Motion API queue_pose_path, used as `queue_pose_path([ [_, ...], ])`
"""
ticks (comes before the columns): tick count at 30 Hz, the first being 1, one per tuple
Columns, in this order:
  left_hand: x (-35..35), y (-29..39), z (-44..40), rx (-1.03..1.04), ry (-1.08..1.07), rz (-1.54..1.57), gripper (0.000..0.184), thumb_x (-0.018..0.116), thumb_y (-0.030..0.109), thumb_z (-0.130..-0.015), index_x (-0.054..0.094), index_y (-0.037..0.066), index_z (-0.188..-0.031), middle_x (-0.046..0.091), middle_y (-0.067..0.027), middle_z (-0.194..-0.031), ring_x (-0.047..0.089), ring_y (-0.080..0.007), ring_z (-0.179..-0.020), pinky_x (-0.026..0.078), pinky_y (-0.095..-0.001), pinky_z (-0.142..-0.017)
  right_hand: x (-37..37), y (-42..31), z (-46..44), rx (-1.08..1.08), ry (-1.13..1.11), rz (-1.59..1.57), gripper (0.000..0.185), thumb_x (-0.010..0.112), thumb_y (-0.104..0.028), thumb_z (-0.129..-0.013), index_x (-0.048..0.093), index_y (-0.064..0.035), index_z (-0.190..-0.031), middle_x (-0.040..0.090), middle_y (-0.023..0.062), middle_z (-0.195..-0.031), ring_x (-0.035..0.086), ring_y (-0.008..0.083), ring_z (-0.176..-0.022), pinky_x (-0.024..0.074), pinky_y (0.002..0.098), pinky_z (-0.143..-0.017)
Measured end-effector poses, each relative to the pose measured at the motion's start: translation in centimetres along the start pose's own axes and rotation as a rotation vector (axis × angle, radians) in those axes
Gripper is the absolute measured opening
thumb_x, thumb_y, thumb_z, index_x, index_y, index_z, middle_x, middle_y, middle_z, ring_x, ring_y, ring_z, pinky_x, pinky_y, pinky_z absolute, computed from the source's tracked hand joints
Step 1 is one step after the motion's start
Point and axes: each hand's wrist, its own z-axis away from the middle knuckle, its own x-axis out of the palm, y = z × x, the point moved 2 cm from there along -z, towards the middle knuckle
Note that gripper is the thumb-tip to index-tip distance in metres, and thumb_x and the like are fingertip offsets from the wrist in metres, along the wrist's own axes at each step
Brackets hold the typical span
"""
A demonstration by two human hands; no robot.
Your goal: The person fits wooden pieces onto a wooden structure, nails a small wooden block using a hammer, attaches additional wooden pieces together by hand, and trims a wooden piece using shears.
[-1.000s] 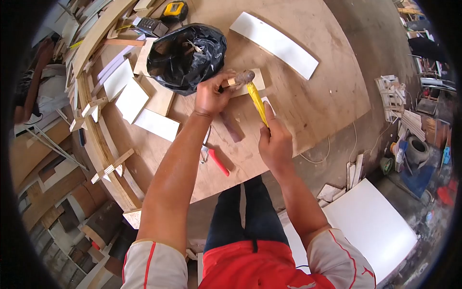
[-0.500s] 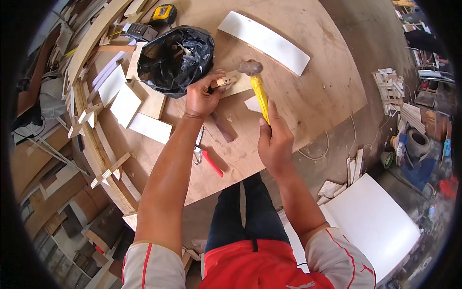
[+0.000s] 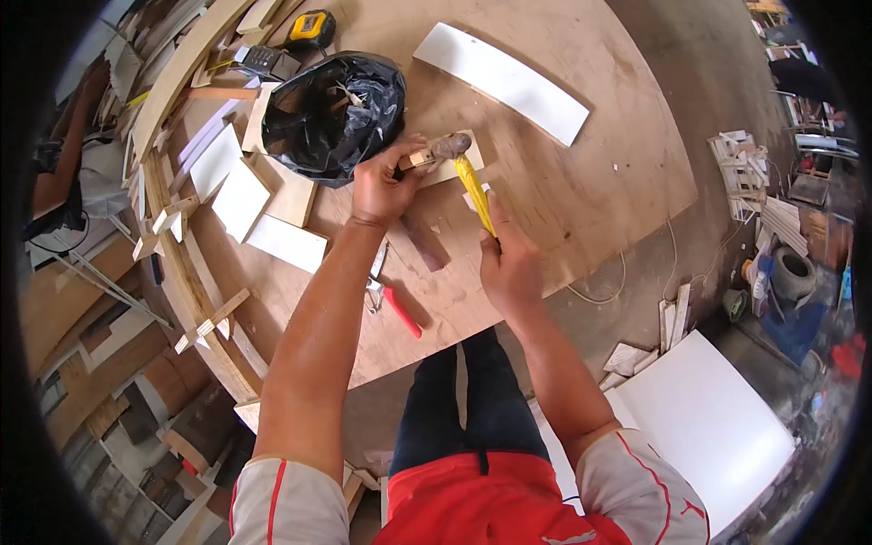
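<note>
Both hands are closed and near each other: right hand (image 3: 513, 263) around the yellow handle of a hammer (image 3: 479, 195), left hand (image 3: 380, 189) clamped on a small wood block (image 3: 418, 160). Raised half a second ago, the hammer head is now down at the block, apparently at a blow; contact cannot be confirmed. Block sits beside the bag, above the table (image 3: 581, 209). Also on the table: curved white board (image 3: 504, 82), black bag (image 3: 377, 91), red-handled pliers (image 3: 401, 312), tape measure (image 3: 311, 30). Room: concrete floor (image 3: 699, 136), white sheet (image 3: 699, 418) to the right, another person's arm (image 3: 73, 145) at far left.
</note>
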Motion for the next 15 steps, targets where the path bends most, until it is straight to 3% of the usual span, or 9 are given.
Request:
queue_pose_path([
  [2, 0.2, 0.0, 0.6, 0.015, -0.008, 0.002, 0.033, 0.087, 0.003, -0.081, 0.075, 0.002, -0.112, 0.078, -0.0145, -0.118, 0.076, -0.0232, -0.11, 0.059, -0.032, -0.094, -1.1, -0.8, 0.3, 0.056, -0.034, -0.037, 0.062, 0.065, 0.003, -0.093, 0.052, -0.0026, -0.153, 0.068, 0.0257, -0.099, 0.068, 0.0422, -0.089, 0.0541, 0.0466, -0.077],
  [4, 0.4, -0.4, 0.3, 0.095, 0.031, 0.03, 0.033, 0.087, 0.003, -0.081, 0.075, 0.002, -0.111, 0.078, -0.0144, -0.118, 0.077, -0.0224, -0.11, 0.059, -0.0315, -0.093, -2.3, -2.3, 0.1, -0.035, 0.069, -0.073, 0.061, 0.065, 0.003, -0.093, 0.052, -0.001, -0.153, 0.068, 0.0261, -0.1, 0.068, 0.0422, -0.088, 0.0541, 0.0459, -0.077],
  [8, 0.2, -0.3, 0.3, 0.064, 0.024, 0.032, 0.032, 0.087, 0.003, -0.082, 0.075, 0.003, -0.112, 0.078, -0.0142, -0.118, 0.076, -0.0236, -0.11, 0.059, -0.0322, -0.094, -1.7, -2.5, 0.2, -0.162, 0.146, -0.1, 0.059, 0.065, 0.003, -0.094, 0.051, 0.0017, -0.152, 0.067, 0.0268, -0.1, 0.067, 0.0419, -0.086, 0.0541, 0.0443, -0.077],
  [11, 0.3, 0.2, 0.4, 0.038, 0.01, 0.045, 0.032, 0.086, 0.003, -0.082, 0.075, 0.003, -0.112, 0.078, -0.014, -0.118, 0.076, -0.0248, -0.111, 0.059, -0.0326, -0.094, 0.3, -0.4, 0.3, 0.024, 0.001, 0.004, 0.057, 0.064, 0.003, -0.095, 0.052, 0.0015, -0.151, 0.067, 0.0274, -0.1, 0.067, 0.0421, -0.086, 0.0539, 0.0446, -0.077],
  [15, 0.2, -0.4, 0.4, 0.065, 0.008, 0.002, 0.033, 0.085, 0.002, -0.082, 0.075, 0.003, -0.113, 0.078, -0.0133, -0.118, 0.076, -0.0251, -0.111, 0.059, -0.0322, -0.094, -2.0, -2.4, -0.6, 0.012, 0.02, -0.107, 0.059, 0.065, 0.004, -0.091, 0.055, 0.0009, -0.149, 0.067, 0.027, -0.101, 0.068, 0.0436, -0.091, 0.0538, 0.0485, -0.08],
])
